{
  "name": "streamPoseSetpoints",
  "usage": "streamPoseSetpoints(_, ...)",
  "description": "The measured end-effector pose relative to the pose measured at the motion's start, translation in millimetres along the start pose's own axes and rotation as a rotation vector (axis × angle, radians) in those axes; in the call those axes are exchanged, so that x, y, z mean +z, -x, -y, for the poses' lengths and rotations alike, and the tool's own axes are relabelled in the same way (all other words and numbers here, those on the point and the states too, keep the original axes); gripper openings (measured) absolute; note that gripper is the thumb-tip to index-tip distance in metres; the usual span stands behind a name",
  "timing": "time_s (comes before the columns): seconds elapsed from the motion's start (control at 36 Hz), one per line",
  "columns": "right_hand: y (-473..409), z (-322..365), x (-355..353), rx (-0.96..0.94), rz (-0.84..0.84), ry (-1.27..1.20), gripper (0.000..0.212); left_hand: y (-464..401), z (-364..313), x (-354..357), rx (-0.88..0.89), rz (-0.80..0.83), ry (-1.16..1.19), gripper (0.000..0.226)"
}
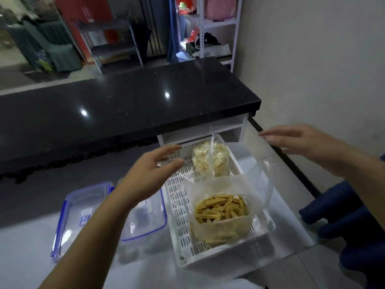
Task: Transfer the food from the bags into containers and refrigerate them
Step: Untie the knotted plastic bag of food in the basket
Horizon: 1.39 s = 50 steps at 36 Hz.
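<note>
Head view, as I stood beside the counter:

"How far along was the job?"

"By my reading, barely begun. Both bags sat in the white slotted basket on the pale worktop, and no food had reached a container. Emptying both bags, closing the boxes and refrigerating them all lay ahead."

"Where were the containers?"

"Two clear containers with blue rims, the left container and the right container, lay just left of the basket, partly behind the left forearm. They looked empty, as far as I could tell."

"And the hands?"

"The left hand hovered over the basket's far left corner, fingers straight and spread, gripping nothing. The right hand hung in the air beyond the basket's right side, fingers likewise loose and extended, holding nothing."

"How did the food look?"

"The far bag, knotted at the top, held pale, round chips. The near bag, its mouth open, held yellow strips heaped inside cloudy plastic."
</note>
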State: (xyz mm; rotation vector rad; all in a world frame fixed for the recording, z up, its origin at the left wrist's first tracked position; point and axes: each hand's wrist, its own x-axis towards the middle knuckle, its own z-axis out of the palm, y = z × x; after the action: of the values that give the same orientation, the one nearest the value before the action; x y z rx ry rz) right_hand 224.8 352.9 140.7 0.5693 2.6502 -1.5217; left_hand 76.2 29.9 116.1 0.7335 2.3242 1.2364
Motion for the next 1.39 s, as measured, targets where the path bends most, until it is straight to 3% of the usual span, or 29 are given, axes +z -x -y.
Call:
streamPoseSetpoints(0.14, -57, -21, 36, -0.049, -0.025, 0.117, 0.044, -55, 5, 33, 0.019, -0.065, -0.252, 0.041)
streamPoseSetpoints(0.36, -116, -47, 90, -0.111, -0.018, 0.344, 0.056, -131, 29, 78, 0.016, -0.02, -0.424, 0.037)
streamPoseSetpoints(0.58, -141, -57, 114, -0.243, -0.111, 0.412, 0.04, -160, 39, 97, 0.015, -0.024, -0.348, 0.021)
streamPoseSetpoints(0.72, -150, -63, 113, -0.28, -0.154, 0.315, 0.028, -165, 39, 107, 0.004, -0.08, -0.405, 0.005)
streamPoseSetpoints(0.92, -158, -69, 113, -0.404, -0.093, 0.352, 0.021, -157, 44, 111, 0.049, -0.147, -0.362, 0.013)
streamPoseSetpoints(1.0, -154, -68, 110, -0.519, -0.063, 0.382, 0.02, -143, 44, 108, 0.063, -0.234, -0.276, 0.028)
streamPoseSetpoints(1.11, -144, -64, 112, -0.672, -0.077, 0.381, 0.014, -119, 44, 108, 0.099, -0.318, -0.224, 0.017)
streamPoseSetpoints(1.31, -143, -54, 110, -0.664, -0.166, 0.173, 0.01, -77, 49, 96, 0.065, -0.531, -0.085, 0.008)
streamPoseSetpoints(1.39, -144, -59, 112, -0.621, -0.151, 0.203, 0.011, -65, 58, 100, -0.028, -0.587, -0.092, 0.011)
